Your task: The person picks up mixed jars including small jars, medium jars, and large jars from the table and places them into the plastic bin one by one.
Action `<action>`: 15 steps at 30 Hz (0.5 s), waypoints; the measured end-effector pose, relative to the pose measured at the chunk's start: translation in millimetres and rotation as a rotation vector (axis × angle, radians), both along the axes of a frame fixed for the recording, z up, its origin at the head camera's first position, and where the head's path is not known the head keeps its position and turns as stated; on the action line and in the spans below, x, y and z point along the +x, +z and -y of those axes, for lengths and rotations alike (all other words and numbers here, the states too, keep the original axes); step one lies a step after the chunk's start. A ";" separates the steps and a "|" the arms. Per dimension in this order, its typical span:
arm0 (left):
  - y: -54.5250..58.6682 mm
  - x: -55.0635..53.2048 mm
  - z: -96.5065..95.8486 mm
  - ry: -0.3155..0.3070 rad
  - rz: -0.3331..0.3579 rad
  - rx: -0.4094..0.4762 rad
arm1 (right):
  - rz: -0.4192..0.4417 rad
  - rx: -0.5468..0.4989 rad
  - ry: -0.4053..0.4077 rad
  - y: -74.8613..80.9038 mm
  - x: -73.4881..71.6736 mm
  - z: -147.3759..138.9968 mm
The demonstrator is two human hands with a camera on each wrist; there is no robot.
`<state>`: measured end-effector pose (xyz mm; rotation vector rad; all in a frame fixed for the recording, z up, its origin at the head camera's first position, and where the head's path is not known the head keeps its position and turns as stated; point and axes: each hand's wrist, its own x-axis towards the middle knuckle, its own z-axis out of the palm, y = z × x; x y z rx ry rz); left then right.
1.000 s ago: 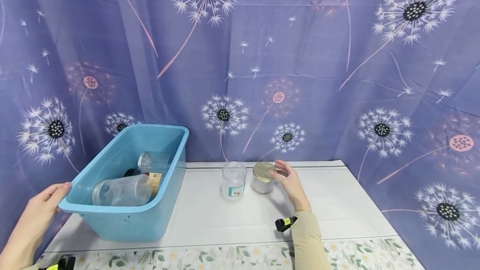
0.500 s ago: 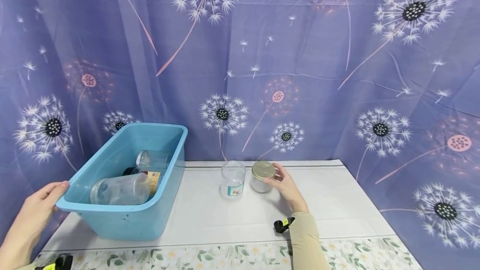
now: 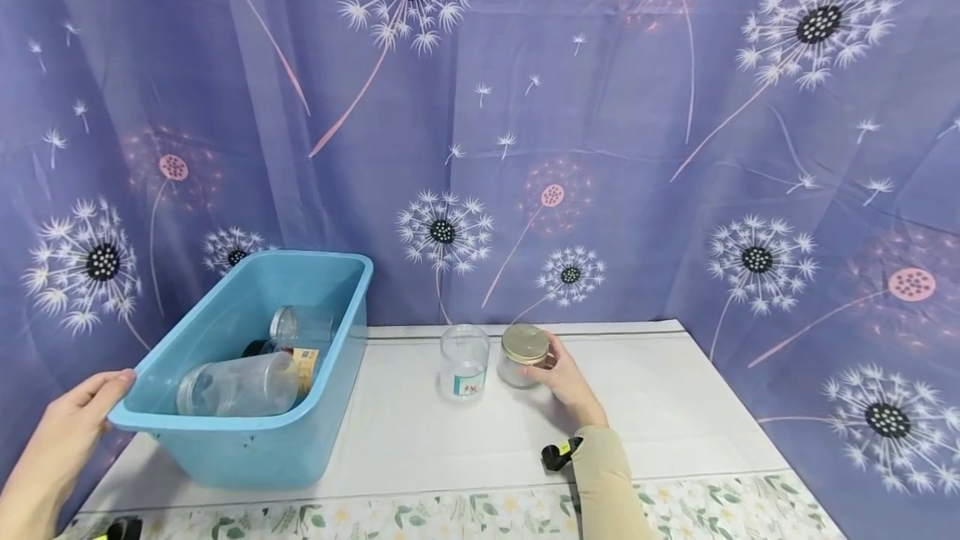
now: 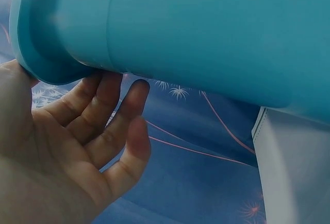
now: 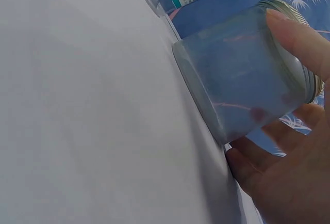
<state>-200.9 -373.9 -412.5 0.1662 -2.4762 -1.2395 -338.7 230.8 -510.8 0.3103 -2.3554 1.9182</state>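
Jar [image 3: 517, 365] in your right grip [image 3: 567, 382], tub rim in your left grip [image 3: 77, 417]

Head view: you have your left grip closed over the near left corner of the blue tub [image 3: 247, 458], thumb on top of the rim. Your right grip is around the right side of the glass jar, which stands upright on the white-covered bench [image 3: 442, 461] with its gold lid [image 3: 525, 343] on. Just left of the jar, and apart from it, stands a clear container [image 3: 465, 350] with a teal-edged label. The tub sits farther left on the bench; inside, you can see a large clear bottle [image 3: 240, 386] lying on its side, a smaller clear vessel [image 3: 306, 325] behind it and a yellowish label [image 3: 305, 365]. A purple dandelion curtain [image 3: 637, 215] hangs behind everything.

Left wrist view: your fingers are bent beneath the tub's overhanging rim, some tips against or very near its wall; your thumb is mostly out of sight.

Right wrist view: you are pinching the jar, thumb against the lid's edge and fingers on the opposite side, partly hidden behind the glass. The jar's base meets the white cloth, and the container's label, barcode showing, is at the top.
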 end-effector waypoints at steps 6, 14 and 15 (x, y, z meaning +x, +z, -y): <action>0.6 0.2 -0.4 0.013 0.009 0.005 | -0.002 0.002 0.025 -2.6 -3.9 -2.4; 0.7 1.9 -0.2 -0.001 -0.011 0.037 | 0.016 0.003 -0.041 4.0 -1.2 2.4; 0.4 2.3 0.0 0.002 -0.003 0.030 | 0.015 0.011 -0.052 4.8 -0.6 2.8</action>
